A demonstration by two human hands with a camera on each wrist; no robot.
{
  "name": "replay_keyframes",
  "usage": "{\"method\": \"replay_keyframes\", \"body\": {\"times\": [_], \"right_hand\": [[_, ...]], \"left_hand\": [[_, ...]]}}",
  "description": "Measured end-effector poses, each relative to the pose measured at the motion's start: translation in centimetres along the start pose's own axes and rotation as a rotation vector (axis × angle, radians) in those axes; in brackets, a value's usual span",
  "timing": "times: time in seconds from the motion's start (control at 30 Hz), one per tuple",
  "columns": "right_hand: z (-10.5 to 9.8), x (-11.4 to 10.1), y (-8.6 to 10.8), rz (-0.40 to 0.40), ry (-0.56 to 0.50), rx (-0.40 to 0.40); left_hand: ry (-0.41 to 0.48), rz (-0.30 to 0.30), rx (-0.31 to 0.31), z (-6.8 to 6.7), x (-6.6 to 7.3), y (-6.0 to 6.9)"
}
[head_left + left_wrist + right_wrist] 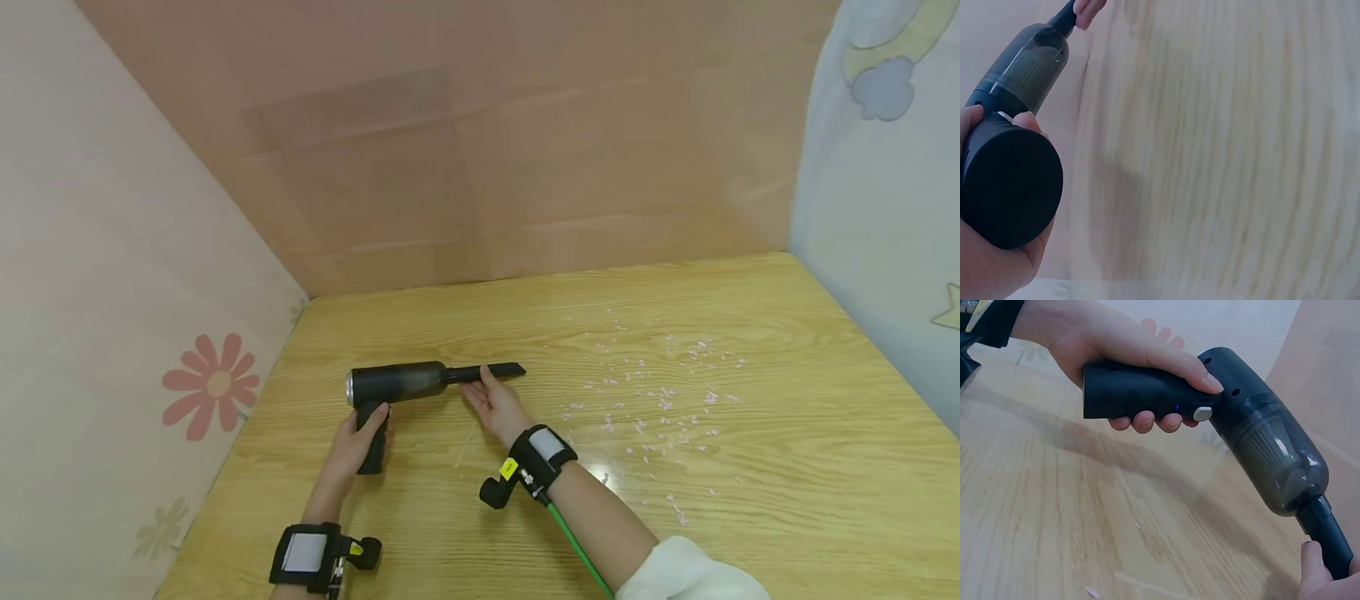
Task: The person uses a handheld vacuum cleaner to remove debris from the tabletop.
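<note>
A black handheld vacuum cleaner (397,382) is held above the wooden table, its nozzle pointing right. My left hand (352,446) grips its handle (372,450); in the right wrist view the fingers wrap underneath and the thumb lies along the top, near a silver button (1202,414). A small blue light (1177,409) shows beside that button. Behind the smoky clear dust cup (1272,456) a ribbed filter is visible. My right hand (498,410) holds the narrow nozzle (510,369) between thumb and fingers. Pale pink paper scraps (666,405) lie scattered right of the nozzle.
The wood-grain table (450,550) meets a brownish backdrop (525,167) behind. A flower-printed curtain (97,250) borders it on the left, and a pale blue one (885,225) on the right. A green cable (577,546) runs along my right forearm.
</note>
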State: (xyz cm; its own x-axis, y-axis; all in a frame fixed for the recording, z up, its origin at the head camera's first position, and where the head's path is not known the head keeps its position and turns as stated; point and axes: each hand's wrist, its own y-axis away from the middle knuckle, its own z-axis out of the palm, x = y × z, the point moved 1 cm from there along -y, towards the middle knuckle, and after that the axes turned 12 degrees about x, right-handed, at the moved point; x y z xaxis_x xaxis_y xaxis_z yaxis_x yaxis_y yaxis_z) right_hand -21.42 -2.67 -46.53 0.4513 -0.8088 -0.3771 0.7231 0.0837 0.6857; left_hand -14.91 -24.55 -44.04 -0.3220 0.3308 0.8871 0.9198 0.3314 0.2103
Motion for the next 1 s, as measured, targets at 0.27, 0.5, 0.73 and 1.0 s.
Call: {"method": "replay_keyframes", "body": {"times": [0.27,0.5,0.73,1.0], "right_hand": [[0.0,0.2,0.4,0.014,0.037,-0.008],[-0.2,1.2,1.5,0.063,0.034,-0.029],[-0.5,3.2,2.6,0.087,0.054,-0.028],[-0.7,5.1,4.0,0.100,0.093,-0.028]], "left_hand": [[0.022,-0.030,0.000,-0.4,-0.6,0.2],[0.010,-0.025,0.003,-1.9,-1.3,0.7],[-0.019,-0.056,-0.004,-3.8,-2.5,1.7],[-0.066,-0.066,-0.009,-6.0,-3.5,2.5]]}}
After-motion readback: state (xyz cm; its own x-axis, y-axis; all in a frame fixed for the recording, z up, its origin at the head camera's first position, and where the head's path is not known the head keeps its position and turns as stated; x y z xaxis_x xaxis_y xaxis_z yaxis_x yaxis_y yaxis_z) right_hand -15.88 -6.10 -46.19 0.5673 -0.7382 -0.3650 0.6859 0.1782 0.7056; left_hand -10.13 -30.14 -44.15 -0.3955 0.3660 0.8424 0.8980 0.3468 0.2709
